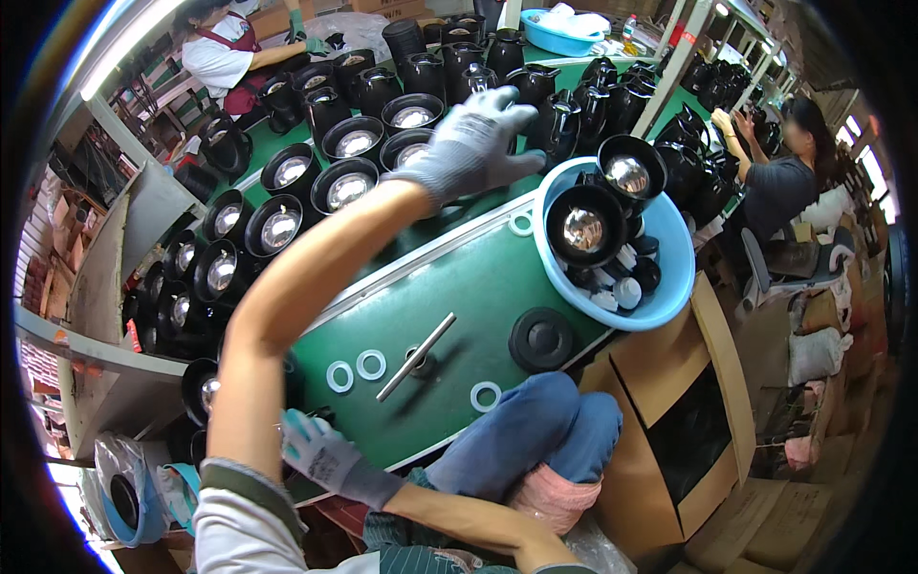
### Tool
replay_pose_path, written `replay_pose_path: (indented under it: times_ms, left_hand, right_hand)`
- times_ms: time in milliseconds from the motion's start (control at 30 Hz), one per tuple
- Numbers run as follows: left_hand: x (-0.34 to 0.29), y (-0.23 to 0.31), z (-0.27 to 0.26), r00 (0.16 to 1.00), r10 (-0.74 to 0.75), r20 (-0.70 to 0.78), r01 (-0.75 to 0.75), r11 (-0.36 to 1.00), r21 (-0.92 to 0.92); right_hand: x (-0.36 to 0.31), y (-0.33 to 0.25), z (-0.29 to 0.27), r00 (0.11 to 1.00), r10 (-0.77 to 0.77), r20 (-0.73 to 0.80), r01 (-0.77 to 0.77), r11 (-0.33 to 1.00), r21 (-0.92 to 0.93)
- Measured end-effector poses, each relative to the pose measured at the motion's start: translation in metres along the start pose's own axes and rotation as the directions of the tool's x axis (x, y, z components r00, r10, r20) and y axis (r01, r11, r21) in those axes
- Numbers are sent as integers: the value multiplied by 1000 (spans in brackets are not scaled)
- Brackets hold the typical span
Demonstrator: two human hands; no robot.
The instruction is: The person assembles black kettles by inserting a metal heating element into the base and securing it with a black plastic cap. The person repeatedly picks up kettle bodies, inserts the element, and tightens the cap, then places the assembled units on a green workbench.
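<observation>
My left hand (478, 143), in a grey glove, reaches out over rows of black pots, its fingers spread and nothing visible in them. Nearest to it are a shiny-bottomed black pot (413, 113) and a black pitcher (555, 124). At the lower left, my right hand (330, 459), in a grey glove with pale blue fingers, is bent at a dark object beside the green table's edge; my left forearm hides most of that. On the green table (382, 325) are a metal rod (417, 356) on a small post, several translucent rings (371, 364) and a round black lid (541, 340).
A blue basin (669, 277) at the table's right edge holds two black pots and small parts. Below it stands an open cardboard box (660, 383). A person (225, 53) works at the far left, another (779, 158) at the right. A metal post (674, 67) rises at the back.
</observation>
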State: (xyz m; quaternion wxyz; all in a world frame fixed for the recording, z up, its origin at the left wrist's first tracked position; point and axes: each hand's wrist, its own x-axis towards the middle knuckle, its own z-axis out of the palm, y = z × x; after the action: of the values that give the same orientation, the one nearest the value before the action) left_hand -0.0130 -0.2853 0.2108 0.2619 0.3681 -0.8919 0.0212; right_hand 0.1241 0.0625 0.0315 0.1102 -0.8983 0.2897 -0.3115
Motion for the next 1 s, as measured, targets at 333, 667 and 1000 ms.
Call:
replay_pose_path:
  times_ms: [333, 667, 1000]
  left_hand:
    - [-270, 34, -223, 959, 12, -283, 10, 997, 78]
    - [-417, 101, 5, 845, -274, 459, 529, 553, -644]
    - [-371, 135, 68, 646, -375, 665, 697, -64, -714]
  right_hand:
    - [-103, 40, -194, 903, 361, -231, -276, 902, 333]
    - [-182, 1, -299, 657, 627, -418, -397, 759, 515]
    - [-264, -64, -278, 644, 707, -294, -517, 684, 514]
